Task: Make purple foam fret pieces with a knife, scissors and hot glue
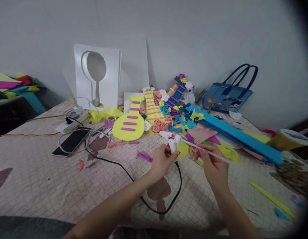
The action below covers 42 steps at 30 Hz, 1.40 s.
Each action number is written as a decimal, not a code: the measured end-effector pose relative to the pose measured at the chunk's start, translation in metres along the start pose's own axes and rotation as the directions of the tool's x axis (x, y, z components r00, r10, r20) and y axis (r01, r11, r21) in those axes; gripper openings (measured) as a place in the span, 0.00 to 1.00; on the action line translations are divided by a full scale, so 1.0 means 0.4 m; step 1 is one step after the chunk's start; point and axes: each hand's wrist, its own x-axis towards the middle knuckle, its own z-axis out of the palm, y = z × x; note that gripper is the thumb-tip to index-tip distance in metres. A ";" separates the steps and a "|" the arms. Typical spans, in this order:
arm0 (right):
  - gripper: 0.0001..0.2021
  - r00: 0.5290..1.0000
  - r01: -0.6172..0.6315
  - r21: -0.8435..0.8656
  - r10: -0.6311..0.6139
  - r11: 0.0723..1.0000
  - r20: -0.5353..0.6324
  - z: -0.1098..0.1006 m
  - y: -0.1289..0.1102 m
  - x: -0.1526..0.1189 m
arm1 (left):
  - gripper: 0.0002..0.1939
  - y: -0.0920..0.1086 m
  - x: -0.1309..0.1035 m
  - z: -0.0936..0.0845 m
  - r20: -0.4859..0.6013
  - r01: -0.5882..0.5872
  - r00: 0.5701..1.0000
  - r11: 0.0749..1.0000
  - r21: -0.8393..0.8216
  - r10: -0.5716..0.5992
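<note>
My left hand [162,161] is closed around the handle of a white hot glue gun [171,141], whose nozzle points left. A long translucent glue stick [216,154] runs from the back of the gun toward the right. Pinched on that stick are the fingers of my right hand [213,164]. From the bottom of the gun a black cord [180,181] loops down over the tablecloth. Just beyond the gun lies a yellow guitar-shaped cutout [129,132] with purple strips across it. A loose purple strip [144,157] rests left of my left hand.
A phone [72,142] and a power strip [72,123] with tangled cables lie at left. White boards [109,79] lean on the wall. Paper flowers [163,125], blue folded paper [233,132] and scraps crowd the back. At right are a blue bag [226,96] and a tape roll [290,138].
</note>
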 end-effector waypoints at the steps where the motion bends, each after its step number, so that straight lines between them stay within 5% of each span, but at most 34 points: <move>1: 0.06 1.000 -0.007 -0.006 0.007 1.000 -0.011 0.000 0.005 0.002 | 0.17 0.000 0.000 0.003 -0.004 -0.004 1.000 1.000 0.012 0.004; 8: 0.11 0.994 -0.106 0.096 0.109 0.990 -0.027 0.013 0.060 -0.007 | 0.15 0.013 -0.006 0.023 0.023 0.009 1.000 1.000 0.018 -0.009; 13: 0.12 0.943 -0.207 -0.172 0.243 0.963 0.226 0.041 0.080 -0.016 | 0.07 0.021 -0.020 0.047 0.054 0.016 0.998 1.000 -0.012 -0.015; 17: 0.13 0.934 -0.195 -0.392 0.293 0.899 0.207 0.053 0.082 -0.008 | 0.04 0.014 -0.023 0.059 0.078 0.006 0.997 0.999 -0.040 -0.003; 20: 0.13 0.930 -0.200 -0.381 0.298 0.903 0.217 0.044 0.093 0.001 | 0.07 0.008 -0.028 0.050 0.148 0.006 0.989 0.992 -0.122 0.012; 24: 0.13 0.889 -0.267 -0.309 0.357 0.913 0.286 0.018 0.121 0.024 | 0.18 -0.006 -0.041 -0.004 0.271 0.015 0.962 0.982 -0.186 0.037; 28: 0.17 0.853 -0.270 -0.284 0.366 0.920 0.372 0.013 0.132 0.058 | 0.08 -0.035 -0.025 -0.097 0.291 0.059 0.957 0.984 -0.170 -0.007; 35: 0.19 0.779 -0.046 -0.395 0.280 0.918 0.561 0.055 0.134 0.105 | 0.07 -0.088 0.047 -0.229 0.190 -0.091 0.979 0.991 0.101 0.070; 42: 0.15 0.782 0.047 -0.478 0.265 0.877 0.564 0.082 0.187 0.122 | 0.07 -0.111 0.066 -0.309 0.183 -0.192 0.974 0.906 0.378 0.130</move>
